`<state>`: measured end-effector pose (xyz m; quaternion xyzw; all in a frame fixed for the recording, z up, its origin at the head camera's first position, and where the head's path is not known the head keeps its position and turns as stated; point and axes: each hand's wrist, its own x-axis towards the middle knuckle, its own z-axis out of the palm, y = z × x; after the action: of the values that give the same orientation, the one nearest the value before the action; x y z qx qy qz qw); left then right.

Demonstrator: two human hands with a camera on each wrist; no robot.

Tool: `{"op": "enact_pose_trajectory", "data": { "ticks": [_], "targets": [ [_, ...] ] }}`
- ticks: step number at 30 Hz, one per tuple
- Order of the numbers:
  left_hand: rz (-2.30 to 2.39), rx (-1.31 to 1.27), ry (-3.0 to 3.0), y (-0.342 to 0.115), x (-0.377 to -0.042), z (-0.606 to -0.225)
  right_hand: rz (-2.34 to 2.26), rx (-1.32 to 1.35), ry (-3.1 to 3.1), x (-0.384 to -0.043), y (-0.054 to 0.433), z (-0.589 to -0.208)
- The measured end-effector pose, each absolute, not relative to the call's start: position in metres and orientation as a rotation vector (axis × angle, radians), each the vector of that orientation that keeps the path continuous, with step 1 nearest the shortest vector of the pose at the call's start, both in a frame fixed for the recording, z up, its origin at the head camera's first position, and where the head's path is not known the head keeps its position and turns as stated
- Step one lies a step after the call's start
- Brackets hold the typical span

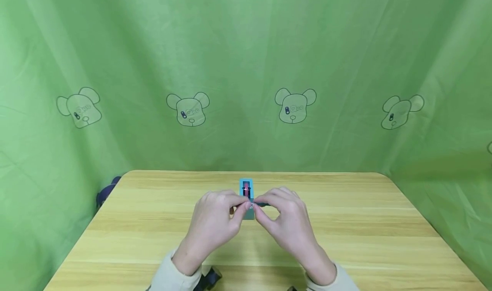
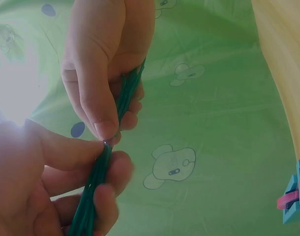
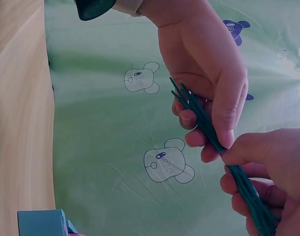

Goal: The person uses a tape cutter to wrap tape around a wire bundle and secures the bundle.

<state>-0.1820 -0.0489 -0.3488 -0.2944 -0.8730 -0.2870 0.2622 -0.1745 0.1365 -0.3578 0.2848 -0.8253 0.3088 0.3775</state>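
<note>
A bundle of thin dark green strands (image 3: pixel 201 120) runs through both hands. My left hand (image 1: pixel 215 216) pinches it near its middle with thumb and forefinger, and its other fingers curl round one end. On the other side my right hand (image 1: pixel 286 216) pinches the bundle, thumb tip close to the left thumb, with its remaining fingers curled along the strands (image 3: pixel 251 199). A small shiny spot shows between the fingertips; what it is I cannot tell. Just behind and below the hands stands a blue tape dispenser (image 1: pixel 246 181) with a pink reel (image 2: pixel 287 199), partly hidden in the head view.
The dispenser stands on a light wooden table (image 1: pixel 365 222). A green curtain (image 1: pixel 246 69) printed with bear faces surrounds the table's back and sides. A purple shape (image 1: pixel 105 192) shows past the left edge. A black device (image 1: pixel 211 278) is by the left wrist.
</note>
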Motion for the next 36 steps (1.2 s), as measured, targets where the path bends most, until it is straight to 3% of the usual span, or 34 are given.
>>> {"op": "enact_pose_trajectory", "data": {
  "ticks": [36],
  "targets": [
    [-0.692, -0.874, -2.308, -0.0507, -0.1827, -0.3484, 0.853, 0.747, -2.280, -0.1727, 0.1416, -0.3545]
  ]
}}
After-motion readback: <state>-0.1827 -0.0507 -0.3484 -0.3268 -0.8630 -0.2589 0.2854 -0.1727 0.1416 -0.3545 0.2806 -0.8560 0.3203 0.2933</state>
